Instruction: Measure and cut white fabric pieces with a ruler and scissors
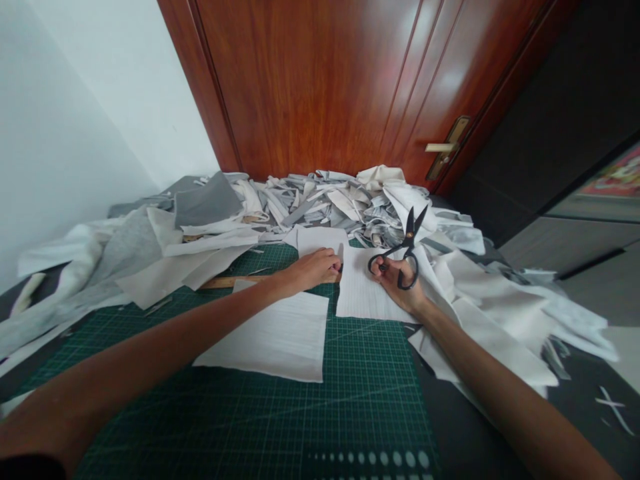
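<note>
Black-handled scissors (409, 241) are in my right hand (400, 283), with fingers through the handle loops. Their blades point up and away from me, spread apart in a V. Beneath that hand is a white ribbed fabric piece (363, 293). My left hand (317, 268) is closed by the left edge of this piece, over a wooden ruler (220, 283). What its curled fingers grip, if anything, is hidden. A second white fabric piece (285, 340) lies flat below the left forearm, on the green cutting mat (370, 393).
A heap of white and grey fabric scraps (320, 197) runs along the back, against a wooden door (310, 87). Larger cloth pieces (490, 300) lie at the right, and grey and white cloth (120, 247) is bunched at the left.
</note>
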A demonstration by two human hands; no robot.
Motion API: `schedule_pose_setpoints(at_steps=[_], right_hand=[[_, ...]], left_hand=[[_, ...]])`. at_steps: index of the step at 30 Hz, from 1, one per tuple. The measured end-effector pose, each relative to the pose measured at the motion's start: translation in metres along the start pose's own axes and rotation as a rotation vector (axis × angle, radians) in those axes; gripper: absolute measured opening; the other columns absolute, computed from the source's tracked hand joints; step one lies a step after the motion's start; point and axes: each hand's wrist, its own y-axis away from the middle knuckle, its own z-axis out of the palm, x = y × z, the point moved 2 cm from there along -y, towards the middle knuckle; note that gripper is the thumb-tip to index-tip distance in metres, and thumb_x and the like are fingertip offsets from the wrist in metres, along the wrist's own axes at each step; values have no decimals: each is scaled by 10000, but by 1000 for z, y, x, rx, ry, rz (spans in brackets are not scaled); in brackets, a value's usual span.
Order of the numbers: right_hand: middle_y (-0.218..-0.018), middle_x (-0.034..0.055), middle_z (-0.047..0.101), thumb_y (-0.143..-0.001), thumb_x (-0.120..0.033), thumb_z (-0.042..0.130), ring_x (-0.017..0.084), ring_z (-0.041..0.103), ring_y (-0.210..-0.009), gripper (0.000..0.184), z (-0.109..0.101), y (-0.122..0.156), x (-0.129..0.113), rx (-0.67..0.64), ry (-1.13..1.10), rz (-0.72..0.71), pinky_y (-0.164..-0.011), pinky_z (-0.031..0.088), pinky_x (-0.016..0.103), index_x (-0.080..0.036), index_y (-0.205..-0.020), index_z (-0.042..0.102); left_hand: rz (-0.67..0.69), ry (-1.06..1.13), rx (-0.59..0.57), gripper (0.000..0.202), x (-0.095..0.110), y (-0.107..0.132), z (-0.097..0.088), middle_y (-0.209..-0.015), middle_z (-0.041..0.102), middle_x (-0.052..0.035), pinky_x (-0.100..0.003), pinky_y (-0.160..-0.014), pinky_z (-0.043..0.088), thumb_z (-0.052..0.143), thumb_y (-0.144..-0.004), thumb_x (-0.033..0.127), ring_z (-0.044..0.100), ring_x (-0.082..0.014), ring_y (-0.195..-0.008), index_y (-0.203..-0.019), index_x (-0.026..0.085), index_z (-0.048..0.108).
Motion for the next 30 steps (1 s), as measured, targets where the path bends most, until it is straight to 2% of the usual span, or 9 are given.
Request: schedule_pose_setpoints(at_steps=[4, 7, 11, 15, 20, 25, 28, 30], right_hand=[[-738, 25, 534, -820, -450, 730, 188, 445, -700, 232, -2, -1, 2, -11, -24, 7, -644, 441, 359, -240, -782, 639], [-747, 23, 525, -823, -443, 729, 187, 450, -707, 223, -4, -2, 2, -12, -57, 15, -622, 442, 350, -245, -788, 634], [-758, 25, 529, -796, -412, 747, 184, 447, -704, 205, -6, -3, 1, -6, -100, 23, -589, 445, 342, -248, -783, 625], [-754, 23, 537, -774, -396, 760, 175, 458, -708, 211, -6, -2, 0, -8, -132, 37, -588, 461, 322, -237, -786, 621], [-783, 14, 557, -772, -336, 745, 164, 468, -707, 168, -6, -1, -1, -3, -170, 46, -588, 473, 304, -239, -787, 609], [-789, 7, 529, -742, -341, 763, 141, 478, -718, 208, -7, -2, -1, 16, -224, 53, -592, 480, 261, -214, -770, 600], [-767, -2, 508, -732, -352, 770, 132, 454, -696, 221, -8, -2, -1, 19, -254, 73, -594, 485, 244, -211, -775, 606], [-756, -4, 502, -736, -348, 764, 132, 445, -687, 209, -10, -2, -2, 12, -277, 86, -594, 487, 243, -210, -787, 615]], left_hand=[[1, 21, -15, 75, -14, -5, 4, -971, 625, -52, -295, -828, 453, 600, -957, 135, 607, -200, -933, -927, 169, 660], [24, 40, -21, 89, -20, -3, 3, -1005, 634, -48, -282, -858, 446, 596, -948, 123, 606, -190, -957, -977, 178, 659], [63, 63, -30, 105, -26, 5, -3, -1047, 646, -60, -286, -911, 438, 594, -956, 137, 604, -197, -1022, -1018, 183, 664], [96, 87, -39, 117, -31, 14, -13, -950, 649, -47, -272, -887, 438, 562, -972, 155, 606, -178, -938, -928, 183, 666], [69, 98, 25, 99, -31, 20, -19, -913, 663, -56, -279, -797, 431, 580, -962, 219, 591, -172, -842, -927, 165, 655], [65, 141, 85, 71, -22, 23, -23, -788, 660, -16, -243, -686, 412, 610, -896, 192, 551, -126, -698, -857, 169, 664], [11, 160, 197, 97, -14, 34, -37, -818, 661, -24, -242, -662, 407, 601, -908, 228, 537, -122, -702, -898, 159, 668], [-30, 178, 244, 134, -9, 54, -51, -825, 670, -24, -238, -639, 402, 611, -922, 276, 536, -117, -695, -909, 159, 674]])
